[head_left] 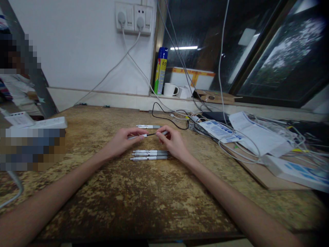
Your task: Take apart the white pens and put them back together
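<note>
So we've got one pen in two parts here: a whitish barrel [145, 136] in our left hand [120, 141], a grey section [165, 133] in our right [172, 141], and a thin dark rod [151, 134] showing between them, roughly level. Just beyond, a silver-and-grey pen [148, 127] lies crosswise on the table [115, 195]. Nearer us, at least three similar pens [149, 158] lie closely side by side.

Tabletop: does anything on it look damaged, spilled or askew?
The tabletop looks worn, its finish blotchy and patchy. Toward the right, tangled cables sprawl untidily among loosely strewn papers. No spill stands out.
</note>
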Tool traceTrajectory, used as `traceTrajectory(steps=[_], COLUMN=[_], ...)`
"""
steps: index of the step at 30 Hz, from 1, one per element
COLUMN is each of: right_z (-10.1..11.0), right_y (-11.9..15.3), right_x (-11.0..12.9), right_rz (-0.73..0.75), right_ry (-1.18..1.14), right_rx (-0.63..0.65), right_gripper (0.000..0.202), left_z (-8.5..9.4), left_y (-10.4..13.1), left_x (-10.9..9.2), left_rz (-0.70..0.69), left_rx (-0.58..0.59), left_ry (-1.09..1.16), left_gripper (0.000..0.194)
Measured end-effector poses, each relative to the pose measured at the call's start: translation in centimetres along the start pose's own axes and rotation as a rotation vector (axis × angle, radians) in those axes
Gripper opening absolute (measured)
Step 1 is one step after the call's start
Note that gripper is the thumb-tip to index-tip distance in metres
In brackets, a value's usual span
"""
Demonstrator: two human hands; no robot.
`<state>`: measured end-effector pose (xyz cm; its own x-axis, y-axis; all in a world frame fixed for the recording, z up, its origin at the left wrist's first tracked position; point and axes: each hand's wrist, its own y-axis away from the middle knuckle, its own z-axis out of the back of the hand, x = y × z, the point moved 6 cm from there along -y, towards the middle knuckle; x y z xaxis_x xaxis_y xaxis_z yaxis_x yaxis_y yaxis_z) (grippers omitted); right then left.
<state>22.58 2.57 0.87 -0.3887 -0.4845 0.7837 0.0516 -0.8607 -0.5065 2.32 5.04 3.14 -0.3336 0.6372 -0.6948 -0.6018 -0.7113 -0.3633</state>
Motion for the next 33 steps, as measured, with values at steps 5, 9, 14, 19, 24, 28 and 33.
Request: traceTrajectory(steps=[5,9,14,19,24,28,33], right_z=[-0.7,-0.9,-1.4,0.0,1.3,1.3,1.1], right_y=[0.3,0.3,0.0,-0.7,-0.9,-0.9,-0.8], right_x=[-0.3,-0.2,-1.3,-2.6,-1.7,-0.9,-0.6], right_rz=[-0.051,-0.062,-0.167,-0.240,-0.175,-0.149,-0.144], right_ry=[0.022,0.024,-0.183,-0.247,-0.272,-0.241,-0.221], right_rx=[0.035,0.066,0.111,-0.031,-0.130,-0.129,-0.114], right_gripper=[0.034,0.042,0.049,0.029,0.021,0.022,0.021], left_z=[0.1,0.2,0.2,0.7,1.1,0.9,0.6], left_y=[0.2,0.2,0.1,0.1,0.1,0.1,0.1], left_x=[-0.3,0.0,0.2,0.3,0.6,0.8,0.7], left_rz=[0.014,-0.001,-0.004,0.007,0.027,0.026,0.020], left_rx=[-0.048,-0.052,-0.064,-0.108,-0.138,-0.120,-0.093], left_ry=[-0.038,-0.077,-0.065,-0.109,-0.124,-0.110,-0.094], left_gripper=[0.031,0.031,0.033,0.033,0.034,0.036,0.039])
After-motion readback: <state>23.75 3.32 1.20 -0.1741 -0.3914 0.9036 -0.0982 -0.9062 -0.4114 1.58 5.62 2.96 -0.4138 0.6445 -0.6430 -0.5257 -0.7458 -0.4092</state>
